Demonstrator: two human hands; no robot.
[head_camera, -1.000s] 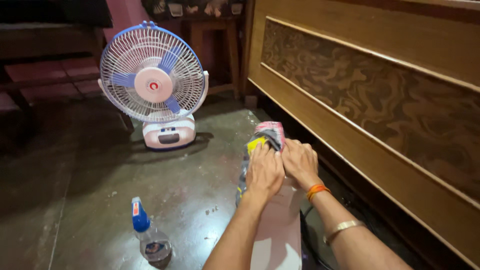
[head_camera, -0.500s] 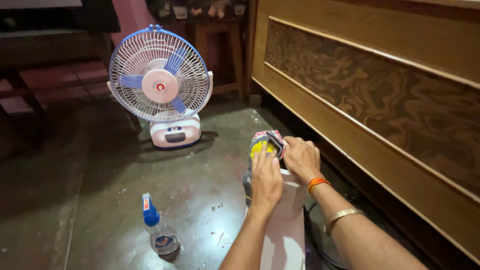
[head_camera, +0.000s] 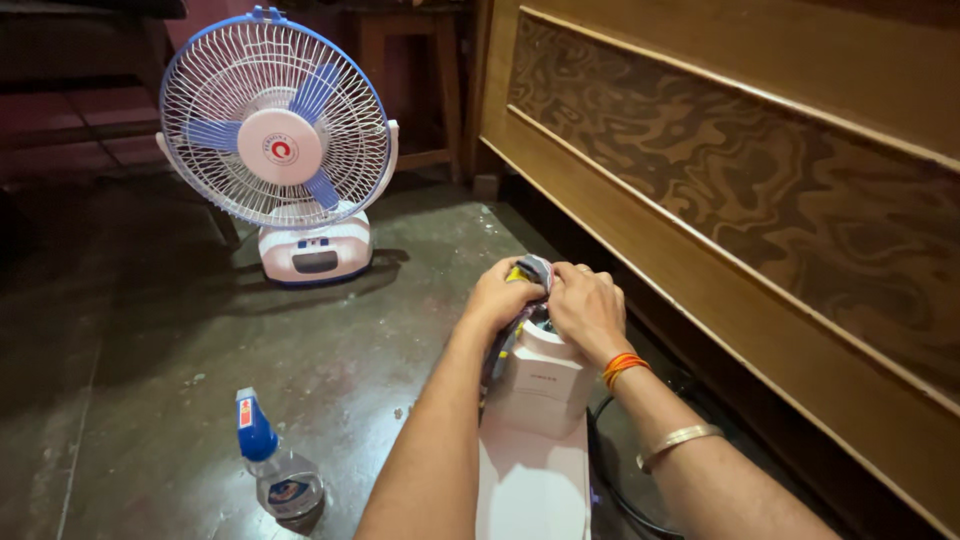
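Head view. The left hand and the right hand meet over the top of a white plastic appliance that extends from the person toward the room, its far end raised above the floor. Between the two hands sits a bunched multicoloured cloth, grey with a patch of yellow, pressed against the top of the appliance; a fold of it hangs down the appliance's left side.

Risk, as a judgement: the cloth is bunched thick under the fingers, so pressure falls unevenly and it may slip off the narrow top edge. A black cable curls on the floor just beside the appliance, below the right forearm, and a hard push could drag the body onto it. The spray bottle, blue-capped and clear, stands upright on the floor well apart to the left and seems out of the way.

Grip. The left hand's grip is curled closed around the cloth, knuckles up. The right hand's grip is likewise folded down, fingers bent over the cloth and the appliance's top edge; whether it clamps the cloth or only presses on it cannot be told. An orange thread band and a metal bangle circle the right wrist and forearm.

Surroundings. A white-and-blue table fan stands on the floor beyond; a wooden panel runs along the right.
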